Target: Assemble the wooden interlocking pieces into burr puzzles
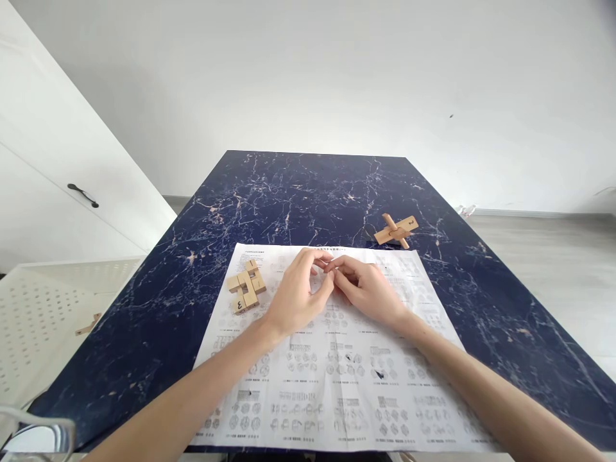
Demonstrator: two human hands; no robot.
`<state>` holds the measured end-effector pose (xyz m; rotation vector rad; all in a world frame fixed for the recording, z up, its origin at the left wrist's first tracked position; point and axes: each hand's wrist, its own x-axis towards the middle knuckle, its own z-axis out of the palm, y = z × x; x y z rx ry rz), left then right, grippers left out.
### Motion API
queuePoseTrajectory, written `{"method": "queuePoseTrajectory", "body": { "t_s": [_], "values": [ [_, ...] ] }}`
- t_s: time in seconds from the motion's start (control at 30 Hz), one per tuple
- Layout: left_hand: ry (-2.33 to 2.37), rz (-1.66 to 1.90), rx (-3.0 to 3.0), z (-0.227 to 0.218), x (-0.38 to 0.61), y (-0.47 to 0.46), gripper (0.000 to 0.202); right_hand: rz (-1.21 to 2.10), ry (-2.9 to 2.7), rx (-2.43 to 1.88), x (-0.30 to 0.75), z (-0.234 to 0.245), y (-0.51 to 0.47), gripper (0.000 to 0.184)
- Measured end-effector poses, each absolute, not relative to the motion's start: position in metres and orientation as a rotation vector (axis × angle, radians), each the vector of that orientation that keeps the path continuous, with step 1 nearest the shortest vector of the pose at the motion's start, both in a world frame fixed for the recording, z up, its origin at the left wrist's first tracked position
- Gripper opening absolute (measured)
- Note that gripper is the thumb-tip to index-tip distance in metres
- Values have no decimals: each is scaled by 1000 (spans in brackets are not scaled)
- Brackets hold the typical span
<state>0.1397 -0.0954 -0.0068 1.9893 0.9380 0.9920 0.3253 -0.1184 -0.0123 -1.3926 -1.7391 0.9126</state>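
Note:
My left hand [299, 289] and my right hand [369, 290] meet above a large printed paper sheet [308, 346], their fingertips touching or nearly so. Both sets of fingers are loosely curved, with gaps between thumb and fingers, and no object shows in either hand. Left of my left hand, an interlocking wooden puzzle piece group [247, 286] marked 1 and 3 lies on the sheet. Beyond the sheet's far right edge, a crossed pair of wooden puzzle pieces [397, 231] marked 2 lies on the table. My inner fingertips are partly hidden.
The dark blue marbled table [298, 192] reaches toward a pale wall [317, 77]. At left are a white cabinet [48, 147] and a white perforated surface [38, 321], with another small wooden piece [88, 325] beside the table edge. Rows of diagrams cover the sheet.

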Motion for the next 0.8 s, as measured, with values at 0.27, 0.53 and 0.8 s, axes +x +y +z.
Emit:
{"method": "queuePoseTrajectory", "body": {
  "t_s": [0.27,0.53,0.8],
  "values": [
    [1027,797,2576,12,116,-94,28,1010,-1732,-1361,329,-11,-114,18],
    [1512,680,2563,8,30,-100,82,1018,-1779,-1328,330,-14,-113,17],
    [1430,654,2442,4,23,-98,69,995,-1821,-1332,329,-14,-114,17]
  ]
}}
